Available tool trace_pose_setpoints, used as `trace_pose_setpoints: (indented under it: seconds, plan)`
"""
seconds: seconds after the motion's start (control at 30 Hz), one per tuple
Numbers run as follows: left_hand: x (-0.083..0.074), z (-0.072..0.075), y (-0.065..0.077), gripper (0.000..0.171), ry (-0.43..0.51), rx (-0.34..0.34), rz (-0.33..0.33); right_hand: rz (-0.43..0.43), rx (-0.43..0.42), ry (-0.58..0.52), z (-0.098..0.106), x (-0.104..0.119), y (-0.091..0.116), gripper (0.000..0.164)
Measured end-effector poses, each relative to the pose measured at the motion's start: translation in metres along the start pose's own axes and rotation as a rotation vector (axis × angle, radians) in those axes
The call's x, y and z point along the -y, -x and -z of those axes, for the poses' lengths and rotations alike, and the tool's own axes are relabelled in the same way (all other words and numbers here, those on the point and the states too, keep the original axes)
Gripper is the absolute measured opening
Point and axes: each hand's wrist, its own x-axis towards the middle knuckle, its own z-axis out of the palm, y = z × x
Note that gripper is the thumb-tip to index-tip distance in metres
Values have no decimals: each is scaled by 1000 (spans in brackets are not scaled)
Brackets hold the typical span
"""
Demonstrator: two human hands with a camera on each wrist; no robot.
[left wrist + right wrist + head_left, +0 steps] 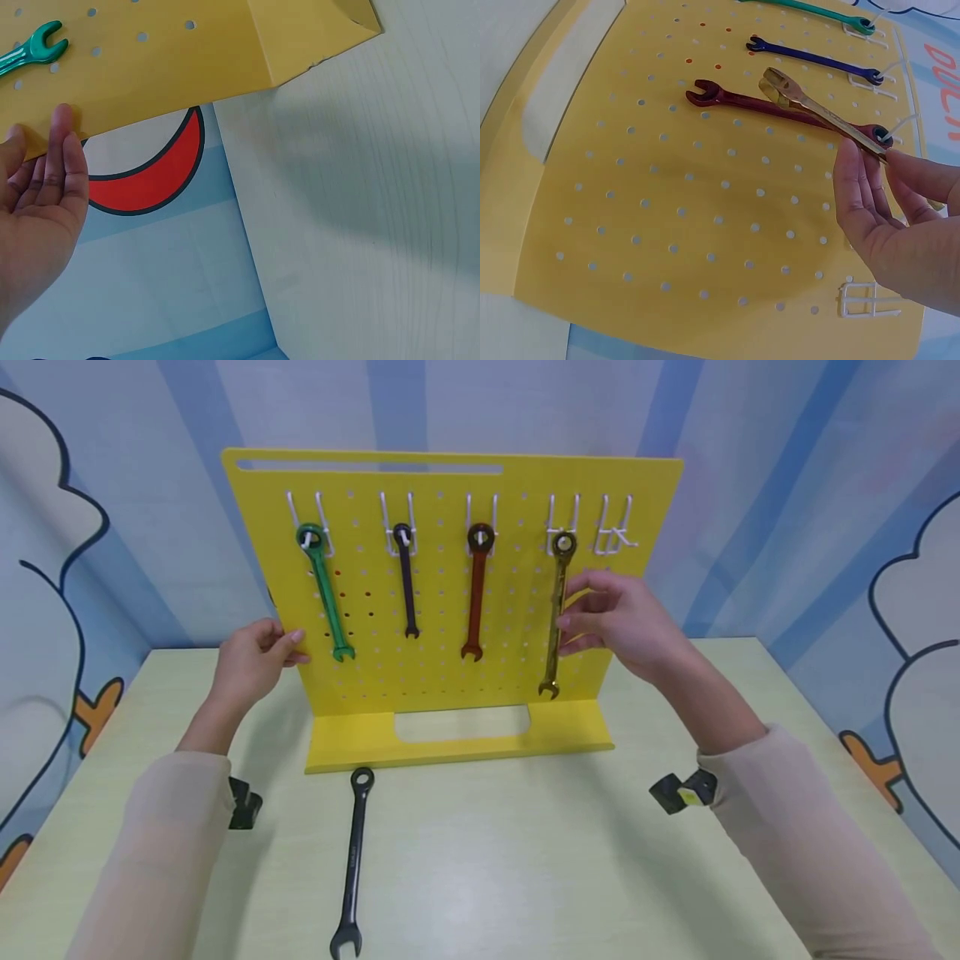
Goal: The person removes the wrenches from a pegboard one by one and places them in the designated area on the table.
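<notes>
My right hand (630, 620) pinches a gold combination wrench (552, 664) by its shaft between thumb and fingers. The wrench's ring end is at the fourth white hook (576, 510) of a yellow pegboard (442, 677); from the head view I cannot tell whether the ring is over the prong. In the right wrist view the open end (784, 86) tilts away from the board. With thumb in front and fingers behind, my left hand (251, 664) grips the pegboard's left edge. Green (326, 593), dark blue (407, 585) and red (477, 597) wrenches hang on the other hooks.
A black combination wrench (353, 860) lies on the pale wooden table (487, 852) in front of the board's foot. At the board's upper right, another white hook (615, 531) holds no wrench. Behind stands a blue printed backdrop (510, 410).
</notes>
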Motion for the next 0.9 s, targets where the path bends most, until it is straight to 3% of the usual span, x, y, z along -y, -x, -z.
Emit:
trace_pose_setpoints:
  seconds: [0.1,0.13,0.2,0.33,0.43,0.57,0.63,0.73,0.9]
  plan:
    - [-2,0,2,40,-4,-3,-5,2,12,9,-2,1,2,19]
    - [-15,0,10,42,-66,-12,6,5,17,11,-2,0,2,19]
    - [-13,0,8,41,-62,-8,9,9,34,12,-3,0,2,18]
    - [10,0,-7,40,7,1,-1,8,69,19,-6,-4,2,18]
    - [37,-2,-26,38,54,1,-1,6,91,20,-9,-8,2,18]
    - [51,-5,-36,39,37,-13,23,-4,115,26,-14,-16,0,20]
    - [49,-5,-34,43,2,-20,35,-18,128,35,-17,-20,0,21]
    - [63,-6,-44,45,-10,-25,33,-46,150,43,-23,-28,-1,21]
    - [113,-14,-75,50,-100,-70,-11,-94,190,35,-32,-41,-3,18]
